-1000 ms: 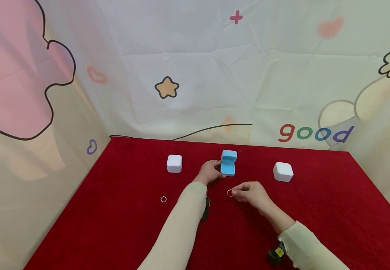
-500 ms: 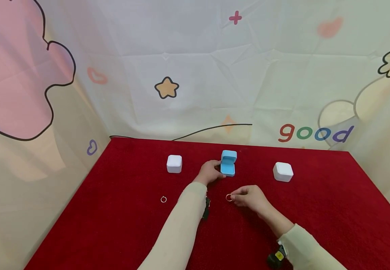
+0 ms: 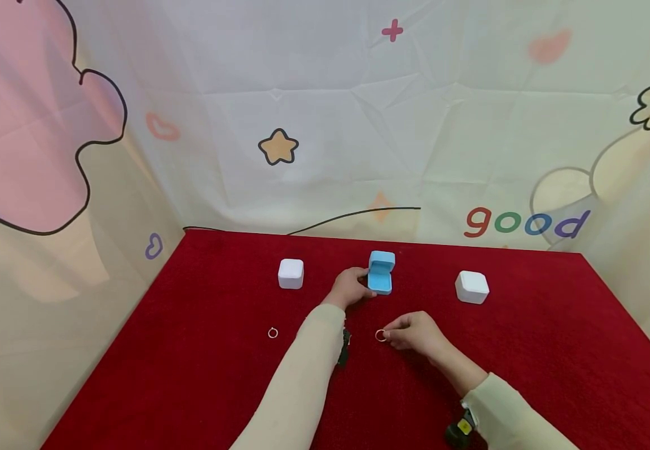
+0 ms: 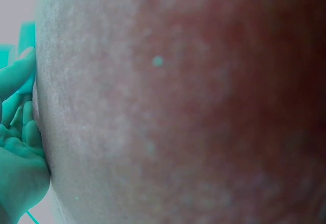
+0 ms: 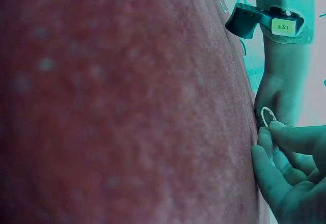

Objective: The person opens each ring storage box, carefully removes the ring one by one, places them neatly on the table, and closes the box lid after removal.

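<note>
A light-blue ring box [image 3: 380, 282] stands with its lid raised near the back middle of the red cloth. My left hand [image 3: 349, 287] holds it by its left side, thumb at the front corner. The left wrist view catches only part of this hand [image 4: 18, 132] at its left edge. Nearer the front, my right hand [image 3: 417, 333] pinches a thin ring [image 3: 377, 336] between thumb and fingertips. That ring [image 5: 263, 116] sticks up from the fingertips in the right wrist view. A second ring [image 3: 269, 333] lies on the cloth to the left of my left forearm.
Two white ring boxes, both closed, stand on the cloth: the left white box [image 3: 290, 274] and the right white box [image 3: 472, 287]. A printed curtain [image 3: 336, 156] hangs behind the red-covered table [image 3: 190, 375]. Red cloth fills most of both wrist views.
My right hand has drawn back toward the front and slightly left with the pinched ring, away from the blue box. The left hand and the boxes stay in place.
</note>
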Motion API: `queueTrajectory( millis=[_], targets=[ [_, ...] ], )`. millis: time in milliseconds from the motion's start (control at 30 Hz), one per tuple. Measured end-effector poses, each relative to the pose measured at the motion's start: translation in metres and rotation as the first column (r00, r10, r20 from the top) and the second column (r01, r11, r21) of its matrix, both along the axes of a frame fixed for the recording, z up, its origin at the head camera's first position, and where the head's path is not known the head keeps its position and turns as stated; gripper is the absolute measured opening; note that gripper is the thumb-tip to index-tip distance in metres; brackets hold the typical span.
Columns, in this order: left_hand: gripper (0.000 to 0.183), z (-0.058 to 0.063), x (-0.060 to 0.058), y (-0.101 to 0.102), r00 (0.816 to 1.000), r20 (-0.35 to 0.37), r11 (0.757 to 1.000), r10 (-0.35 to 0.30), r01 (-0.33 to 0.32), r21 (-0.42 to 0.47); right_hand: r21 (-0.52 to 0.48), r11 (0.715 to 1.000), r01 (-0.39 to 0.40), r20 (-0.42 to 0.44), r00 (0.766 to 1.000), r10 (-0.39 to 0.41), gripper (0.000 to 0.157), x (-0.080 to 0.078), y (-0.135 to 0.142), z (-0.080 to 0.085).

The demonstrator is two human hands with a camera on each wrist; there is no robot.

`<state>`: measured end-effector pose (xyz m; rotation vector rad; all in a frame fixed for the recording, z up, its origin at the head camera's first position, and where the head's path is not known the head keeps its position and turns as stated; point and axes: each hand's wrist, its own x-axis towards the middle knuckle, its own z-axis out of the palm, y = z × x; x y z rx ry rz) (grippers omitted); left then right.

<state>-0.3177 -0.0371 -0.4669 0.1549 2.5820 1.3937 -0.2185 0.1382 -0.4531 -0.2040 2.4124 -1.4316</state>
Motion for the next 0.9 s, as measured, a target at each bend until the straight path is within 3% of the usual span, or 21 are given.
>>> queueTrajectory(
  millis=[900],
  targets=[
    [0.059, 0.0001, 0.0005, 0.0005, 1.000, 0.007, 1.000, 0.003, -0.003, 0.016, 0.112, 0.994, 0.009, -0.062, 0.998, -0.002, 0.015, -0.0033, -0.0082, -0.0035]
  ],
)
